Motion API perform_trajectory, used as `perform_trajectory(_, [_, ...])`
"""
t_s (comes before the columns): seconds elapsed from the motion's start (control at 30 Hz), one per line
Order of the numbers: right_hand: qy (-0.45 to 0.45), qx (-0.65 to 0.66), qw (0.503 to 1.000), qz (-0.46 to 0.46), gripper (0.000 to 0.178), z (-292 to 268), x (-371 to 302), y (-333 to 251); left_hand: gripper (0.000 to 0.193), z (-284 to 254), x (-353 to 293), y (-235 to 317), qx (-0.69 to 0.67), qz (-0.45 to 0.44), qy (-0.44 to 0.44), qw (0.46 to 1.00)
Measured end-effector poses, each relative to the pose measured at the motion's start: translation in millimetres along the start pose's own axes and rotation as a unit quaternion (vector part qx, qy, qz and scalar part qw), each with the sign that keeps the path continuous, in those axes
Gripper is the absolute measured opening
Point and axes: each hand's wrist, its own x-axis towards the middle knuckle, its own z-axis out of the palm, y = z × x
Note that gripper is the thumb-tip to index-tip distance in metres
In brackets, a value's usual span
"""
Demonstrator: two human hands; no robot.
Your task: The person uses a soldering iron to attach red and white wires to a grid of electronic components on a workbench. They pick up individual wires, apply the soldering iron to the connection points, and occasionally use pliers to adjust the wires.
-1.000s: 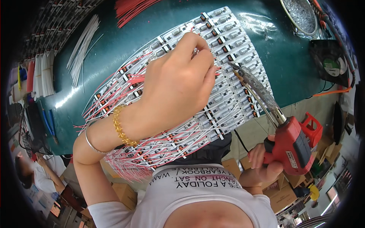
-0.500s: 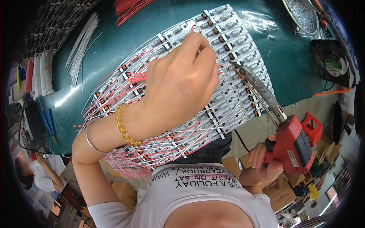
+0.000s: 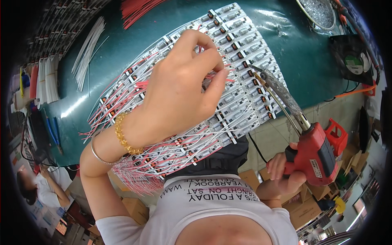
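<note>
My left hand is over a large panel of small white circuit boards, its back turned up. Its thumb and index finger are pinched together on a red wire, though the fingertips partly hide the grip. More thin red and white wires run out from under the palm across the boards. My right hand is closed round the grip of a red soldering gun. The gun's long tip and thin metal feed tube reach up to the panel's right part, near the thumb of my left hand.
Red wires and white wires lie on the green mat. At the back right are a round metal bowl and a black fan. Blue-handled pliers lie at left. Cardboard boxes stand below; another person sits at lower left.
My left hand has shifted left, and its thumb and fingers have spread a little. The panel has slid slightly to the left. The soldering gun has hardly moved.
</note>
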Motion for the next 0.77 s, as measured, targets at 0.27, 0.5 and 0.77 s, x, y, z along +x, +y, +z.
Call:
perform_trajectory(0.27, [0.001, -0.003, 1.000, 0.024, 0.079, -1.6, -3.6, 2.2, 0.009, 7.9, -5.6, 6.8, 0.038, -0.008, -0.009, 0.999])
perform_trajectory(0.5, [0.000, -0.037, 0.999, 0.027, 0.073, -0.8, -5.1, 2.5, 0.010, 9.8, -5.6, 5.1, 0.059, 0.008, -0.004, 0.998])
perform_trajectory(0.77, [-0.015, -0.024, 0.999, 0.019, 0.081, -1.8, -4.8, -1.8, 0.010, 8.6, -5.5, 5.9, 0.050, -0.002, -0.009, 0.999])
